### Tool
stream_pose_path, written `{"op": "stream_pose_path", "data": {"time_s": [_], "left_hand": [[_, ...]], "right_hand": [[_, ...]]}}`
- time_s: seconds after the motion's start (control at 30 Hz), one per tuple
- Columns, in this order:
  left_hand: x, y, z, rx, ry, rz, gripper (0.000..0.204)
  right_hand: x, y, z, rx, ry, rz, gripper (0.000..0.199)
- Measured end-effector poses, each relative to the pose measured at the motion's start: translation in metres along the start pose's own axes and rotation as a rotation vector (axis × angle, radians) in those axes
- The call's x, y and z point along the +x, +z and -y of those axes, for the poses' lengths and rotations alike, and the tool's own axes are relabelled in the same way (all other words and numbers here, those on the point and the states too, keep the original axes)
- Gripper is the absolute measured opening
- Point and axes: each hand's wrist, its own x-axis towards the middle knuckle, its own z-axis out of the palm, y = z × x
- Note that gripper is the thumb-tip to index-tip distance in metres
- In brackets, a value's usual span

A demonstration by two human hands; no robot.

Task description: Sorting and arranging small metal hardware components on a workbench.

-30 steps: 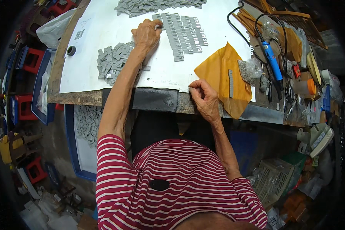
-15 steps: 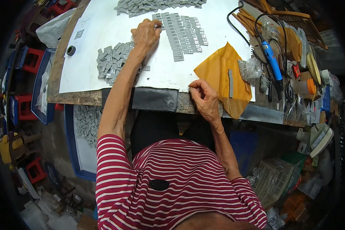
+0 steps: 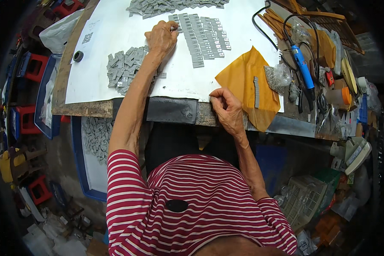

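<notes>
My left hand (image 3: 161, 37) reaches over the white sheet, fingers bent together at a small flat grey piece (image 3: 179, 30) beside the left end of the laid-out rows. These rows of grey pieces (image 3: 197, 40) lie close together, slanting side by side. Left of my left forearm spreads a loose heap of similar pieces (image 3: 126, 68). My right hand (image 3: 228, 110) rests at the table's front edge, thumb and forefinger pinched together; whatever they may hold is too small to make out. Beside it, a narrow grey strip (image 3: 256, 91) lies on an orange-brown paper sheet (image 3: 239, 77).
A bigger grey heap (image 3: 175, 5) lies at the far edge. A dark ring (image 3: 78, 56) sits at left. On the right are a blue corded tool (image 3: 302, 68), a small bag of metal bits (image 3: 274, 79) and clutter. Below the table, a blue tray (image 3: 83, 166) holds more pieces.
</notes>
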Motion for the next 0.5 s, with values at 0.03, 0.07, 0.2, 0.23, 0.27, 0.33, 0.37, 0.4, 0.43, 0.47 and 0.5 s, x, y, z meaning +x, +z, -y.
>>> {"op": "stream_pose_path", "data": {"time_s": [0.03,0.07,0.2,0.23,0.27,0.33,0.37,0.4,0.43,0.47,0.5], "left_hand": [[0.0,0.0001,0.0003,0.008,0.009,-0.006,0.022],[0.0001,0.0002,0.0005,0.009,0.009,-0.006,0.022],[-0.0001,0.0011,0.0014,-0.014,0.01,-0.016,0.023],[0.0,0.0012,0.0014,-0.02,0.012,-0.017,0.023],[0.0001,0.0014,0.0013,-0.02,0.012,-0.017,0.023],[-0.0003,0.0018,0.0014,-0.022,0.012,-0.015,0.025],[-0.0003,0.002,0.0014,-0.021,0.012,-0.015,0.025],[-0.0001,0.0021,0.0015,-0.031,0.009,-0.019,0.027],[0.0,0.0022,0.0016,-0.041,0.006,-0.023,0.029],[-0.0001,0.0022,0.0018,-0.041,0.006,-0.023,0.029],[-0.0003,0.002,0.0013,-0.03,0.005,-0.022,0.031]], "right_hand": [[0.0001,0.0,0.0,0.001,0.002,0.002,0.005],[0.0001,0.0,-0.0001,0.001,0.002,0.002,0.005],[0.0,-0.0003,0.0013,0.002,0.006,0.006,0.006],[0.0,-0.0005,0.0019,-0.001,-0.001,0.007,0.006],[0.0002,-0.0007,0.0018,-0.001,-0.001,0.007,0.006],[0.0003,-0.0007,0.001,-0.013,-0.007,0.008,0.006],[0.0003,-0.0005,0.0006,-0.012,-0.006,0.008,0.006],[0.0003,-0.0004,0.0003,-0.006,-0.004,0.01,0.006],[0.0004,-0.0003,0.0002,0.0,-0.001,0.012,0.006],[0.0006,-0.0003,0.0007,0.0,-0.001,0.012,0.006],[0.0008,-0.0006,0.0013,-0.003,-0.008,0.012,0.005]]}}
